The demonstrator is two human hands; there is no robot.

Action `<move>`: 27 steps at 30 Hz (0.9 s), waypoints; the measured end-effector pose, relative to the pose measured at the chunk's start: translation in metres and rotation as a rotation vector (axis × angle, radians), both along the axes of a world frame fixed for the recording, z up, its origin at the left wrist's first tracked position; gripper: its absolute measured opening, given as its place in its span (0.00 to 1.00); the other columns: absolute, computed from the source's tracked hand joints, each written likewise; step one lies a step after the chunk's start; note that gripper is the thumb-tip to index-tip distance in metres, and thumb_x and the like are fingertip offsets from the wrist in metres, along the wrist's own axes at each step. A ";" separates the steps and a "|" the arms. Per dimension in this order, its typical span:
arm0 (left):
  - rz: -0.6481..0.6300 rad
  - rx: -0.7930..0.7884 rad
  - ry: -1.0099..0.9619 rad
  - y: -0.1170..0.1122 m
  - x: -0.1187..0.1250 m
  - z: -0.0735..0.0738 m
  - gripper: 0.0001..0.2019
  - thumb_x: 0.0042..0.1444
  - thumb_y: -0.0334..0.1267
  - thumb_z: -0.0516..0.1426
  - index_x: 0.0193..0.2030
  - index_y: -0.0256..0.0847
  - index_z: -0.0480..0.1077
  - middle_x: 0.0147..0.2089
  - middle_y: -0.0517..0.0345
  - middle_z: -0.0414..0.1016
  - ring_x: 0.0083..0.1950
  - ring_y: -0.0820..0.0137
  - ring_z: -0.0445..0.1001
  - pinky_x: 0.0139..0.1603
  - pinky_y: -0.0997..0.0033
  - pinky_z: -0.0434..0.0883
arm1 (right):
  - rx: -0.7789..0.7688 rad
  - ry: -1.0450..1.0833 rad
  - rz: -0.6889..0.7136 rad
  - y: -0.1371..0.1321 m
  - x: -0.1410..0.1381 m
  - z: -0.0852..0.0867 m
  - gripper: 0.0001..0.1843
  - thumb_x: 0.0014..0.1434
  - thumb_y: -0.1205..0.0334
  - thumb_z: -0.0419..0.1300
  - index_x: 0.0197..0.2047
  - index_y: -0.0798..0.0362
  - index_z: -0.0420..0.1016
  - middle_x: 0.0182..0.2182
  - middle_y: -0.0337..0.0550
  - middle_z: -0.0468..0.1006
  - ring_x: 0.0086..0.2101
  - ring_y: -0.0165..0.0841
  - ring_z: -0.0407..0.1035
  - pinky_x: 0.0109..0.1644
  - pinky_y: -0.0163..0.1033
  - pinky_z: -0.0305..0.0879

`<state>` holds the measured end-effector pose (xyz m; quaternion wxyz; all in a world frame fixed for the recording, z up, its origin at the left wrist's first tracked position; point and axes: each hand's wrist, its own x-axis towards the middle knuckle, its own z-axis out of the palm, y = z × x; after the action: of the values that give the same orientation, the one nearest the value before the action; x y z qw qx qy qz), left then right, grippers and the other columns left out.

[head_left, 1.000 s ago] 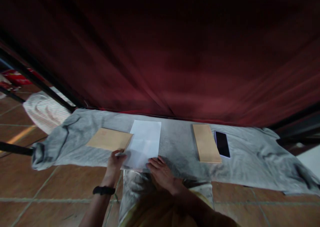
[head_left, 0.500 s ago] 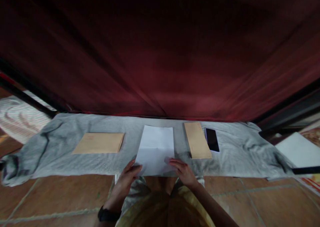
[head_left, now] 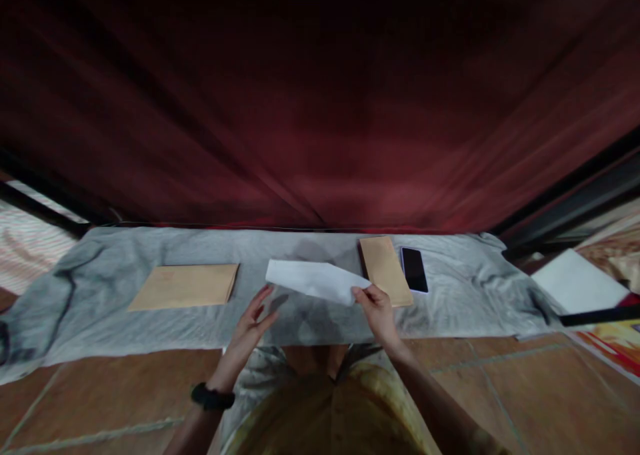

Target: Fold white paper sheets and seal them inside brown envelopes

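Note:
A white sheet of paper (head_left: 313,279), its shape now narrow and tilted, is raised a little over the grey cloth (head_left: 175,335). My right hand (head_left: 377,311) pinches its right end between thumb and fingers. Just below the left end of the paper, my left hand (head_left: 254,320) is open, thumb and fingers apart, holding nothing. Whether its fingertips graze the paper I cannot tell. Left of my hands lies a brown envelope stack (head_left: 185,286). Another brown envelope stack (head_left: 386,271) lies close behind my right hand.
A dark-screened phone (head_left: 415,269) lies right of the right-hand envelopes. A dark red curtain (head_left: 320,141) hangs along the back edge of the cloth-covered surface. A white flat object (head_left: 577,281) sits at far right. Tiled floor (head_left: 115,395) shows below.
My left hand has let go of the paper and moved slightly left. My right hand has lifted the sheet and turned it from lengthwise to crosswise. The view has shifted slightly.

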<state>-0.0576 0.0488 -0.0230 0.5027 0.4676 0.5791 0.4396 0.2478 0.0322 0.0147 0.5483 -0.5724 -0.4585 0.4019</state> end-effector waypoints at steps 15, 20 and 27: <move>0.061 -0.340 -0.596 0.049 0.062 0.032 0.26 0.57 0.51 0.63 0.60 0.50 0.67 0.64 0.50 0.69 0.67 0.59 0.66 0.58 0.58 0.71 | -0.016 0.895 0.022 0.057 0.020 0.097 0.11 0.52 0.64 0.73 0.37 0.51 0.77 0.34 0.33 0.84 0.29 0.26 0.78 0.32 0.28 0.75; -0.200 -0.472 -0.802 0.022 0.088 0.016 0.24 0.55 0.55 0.62 0.54 0.45 0.71 0.50 0.51 0.79 0.53 0.60 0.77 0.51 0.60 0.73 | -0.217 1.000 0.026 0.058 0.024 0.078 0.07 0.55 0.68 0.68 0.39 0.54 0.77 0.30 0.39 0.84 0.34 0.35 0.80 0.36 0.33 0.79; -0.029 -0.290 -0.554 0.018 0.073 0.013 0.22 0.35 0.43 0.73 0.37 0.39 0.75 0.36 0.57 0.80 0.38 0.66 0.78 0.44 0.68 0.71 | -0.220 0.923 0.090 0.083 0.029 0.062 0.08 0.56 0.66 0.65 0.40 0.55 0.76 0.30 0.41 0.84 0.38 0.39 0.80 0.41 0.39 0.79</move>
<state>0.0158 0.0673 -0.0097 0.7090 0.2616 0.4700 0.4561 0.2771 0.1149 0.0769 0.6127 -0.3685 -0.1461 0.6838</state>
